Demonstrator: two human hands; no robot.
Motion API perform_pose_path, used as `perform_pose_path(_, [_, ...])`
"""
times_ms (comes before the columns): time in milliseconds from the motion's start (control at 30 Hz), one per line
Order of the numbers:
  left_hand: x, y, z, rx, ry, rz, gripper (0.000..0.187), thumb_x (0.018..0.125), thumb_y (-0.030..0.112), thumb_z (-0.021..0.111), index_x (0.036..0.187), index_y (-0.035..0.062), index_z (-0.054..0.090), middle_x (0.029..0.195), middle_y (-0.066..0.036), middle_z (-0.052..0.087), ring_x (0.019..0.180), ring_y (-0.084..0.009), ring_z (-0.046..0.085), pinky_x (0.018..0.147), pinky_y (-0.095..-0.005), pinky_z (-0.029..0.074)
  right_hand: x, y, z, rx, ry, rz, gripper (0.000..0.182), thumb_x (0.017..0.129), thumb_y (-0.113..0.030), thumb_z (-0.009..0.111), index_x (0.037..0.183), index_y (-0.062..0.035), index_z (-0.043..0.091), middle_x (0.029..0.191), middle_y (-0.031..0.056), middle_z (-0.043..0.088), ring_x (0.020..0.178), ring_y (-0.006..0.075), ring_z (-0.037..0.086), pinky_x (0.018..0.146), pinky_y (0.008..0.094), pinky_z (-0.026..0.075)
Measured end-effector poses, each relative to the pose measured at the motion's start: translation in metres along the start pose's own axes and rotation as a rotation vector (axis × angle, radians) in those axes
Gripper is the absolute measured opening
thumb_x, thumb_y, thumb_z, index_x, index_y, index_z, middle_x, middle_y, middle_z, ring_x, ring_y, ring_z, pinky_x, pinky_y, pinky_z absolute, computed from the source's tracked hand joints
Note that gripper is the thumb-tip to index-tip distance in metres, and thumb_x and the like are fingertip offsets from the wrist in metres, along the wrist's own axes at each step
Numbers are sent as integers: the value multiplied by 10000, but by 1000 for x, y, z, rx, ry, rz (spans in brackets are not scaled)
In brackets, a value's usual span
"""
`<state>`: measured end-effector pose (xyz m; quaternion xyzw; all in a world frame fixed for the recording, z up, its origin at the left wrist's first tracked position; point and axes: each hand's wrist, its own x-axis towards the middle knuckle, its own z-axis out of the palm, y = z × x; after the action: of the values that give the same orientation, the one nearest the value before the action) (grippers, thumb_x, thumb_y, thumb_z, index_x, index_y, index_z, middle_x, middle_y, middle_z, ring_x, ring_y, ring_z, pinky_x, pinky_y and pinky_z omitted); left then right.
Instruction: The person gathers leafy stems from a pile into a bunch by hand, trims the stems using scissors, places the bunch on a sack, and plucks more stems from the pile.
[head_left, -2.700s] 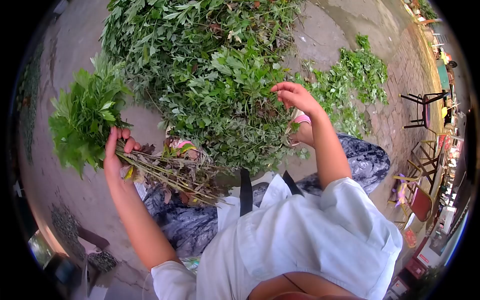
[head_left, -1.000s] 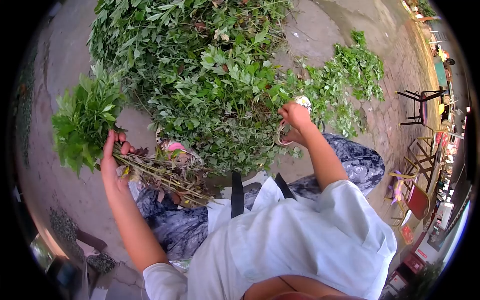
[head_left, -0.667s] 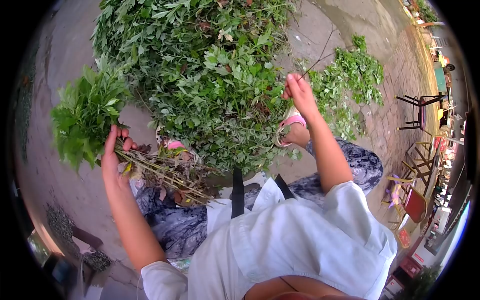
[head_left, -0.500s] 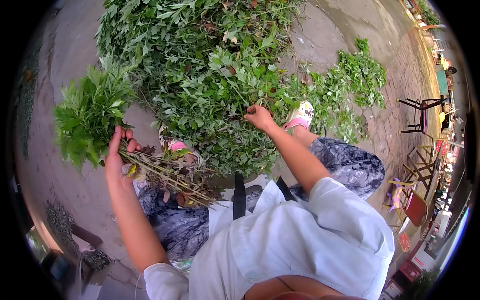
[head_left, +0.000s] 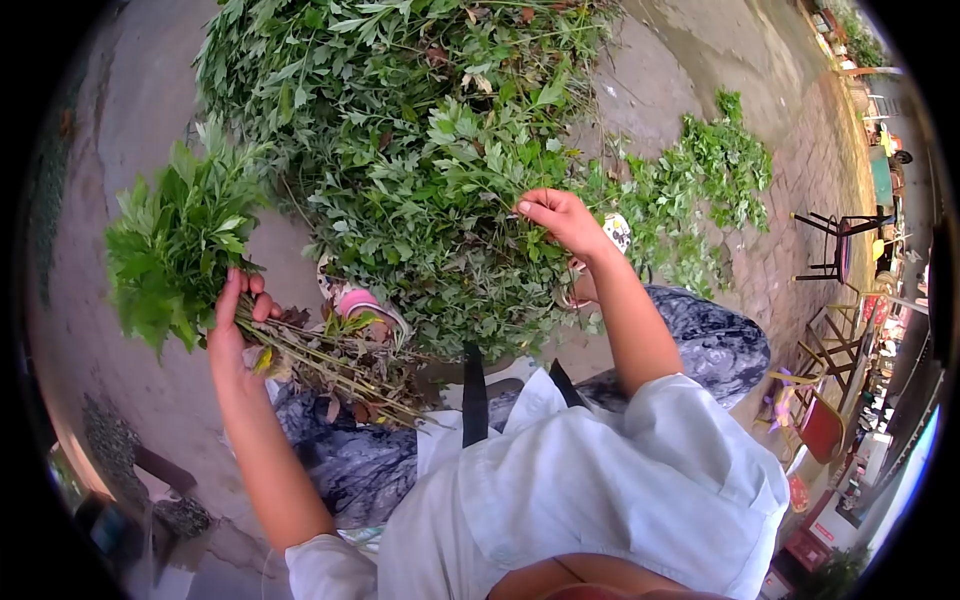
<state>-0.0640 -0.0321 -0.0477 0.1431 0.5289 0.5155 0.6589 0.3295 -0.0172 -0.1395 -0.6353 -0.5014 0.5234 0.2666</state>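
Observation:
My left hand (head_left: pixel 238 315) is closed round a bunch of leafy green stems (head_left: pixel 180 245). The bunch's leaves fan out beyond the fingers, while its stalks, with brown withered leaves, trail across my left thigh. Over the right side of a big heap of cut leafy stems (head_left: pixel 390 160), my right hand (head_left: pixel 565 218) has its thumb and forefinger pinched together. A thin leafy stem (head_left: pixel 490 180) appears to run into that pinch. The other fingers are curled and partly hidden.
Cut greenery (head_left: pixel 715 165) lies on the concrete at the right. My shoes (head_left: pixel 362 305) flank the heap's near edge. A black-framed chair (head_left: pixel 840 245) and folding chairs (head_left: pixel 828 425) stand along the right side. Dark clippings (head_left: pixel 115 440) lie at the lower left.
My right hand has moved slightly right and turned, with its forearm more upright. My left hand still holds the bunch, nearly in the same place.

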Motion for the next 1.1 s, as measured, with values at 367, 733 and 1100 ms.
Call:
perform_pose_path(367, [-2, 1, 4, 12, 18, 8, 187, 820, 237, 571, 802, 83, 466, 743, -23, 492, 510, -95, 413, 554, -260, 405, -15, 14, -23, 664, -256, 144, 136, 871, -204, 478, 827, -78, 505, 686, -9, 519, 478, 42, 375, 435, 193, 305])
perform_pose_path(733, [-3, 0, 9, 68, 39, -5, 167, 837, 245, 543, 802, 104, 460, 756, -13, 475, 508, -83, 407, 549, -255, 405, 19, 108, 56, -497, 292, 264, 289, 686, -235, 597, 902, -43, 604, 819, 187, 606, 788, 337, 583, 716, 387, 457])
perform_pose_path(1100, [3, -3, 4, 61, 46, -4, 165, 814, 225, 572, 825, 86, 482, 738, -18, 496, 510, -92, 429, 542, -256, 413, 40, 136, 71, -366, 246, 352, 288, 653, -291, 668, 819, -56, 646, 674, 134, 617, 636, 233, 602, 628, 329, 465])
